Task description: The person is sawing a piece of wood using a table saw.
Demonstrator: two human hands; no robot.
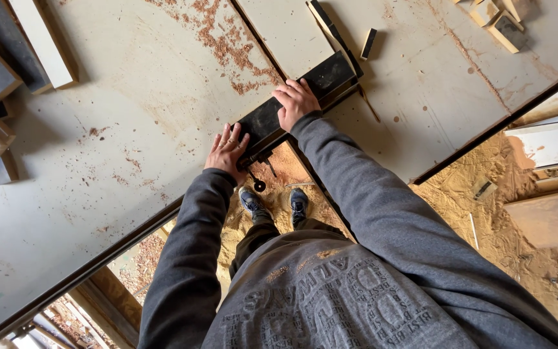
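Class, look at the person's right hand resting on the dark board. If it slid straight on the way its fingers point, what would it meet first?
The right hand points up-left across the dark board. Past the board's edge, it would probably first meet the patch of reddish sawdust on the pale table; nothing solid shows there.

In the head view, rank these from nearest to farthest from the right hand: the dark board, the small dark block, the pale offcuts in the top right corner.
1. The dark board: directly under the right hand, which presses flat on it.
2. The small dark block: on the table just beyond the board, up and to the right.
3. The pale offcuts: far off in the top right corner of the table.
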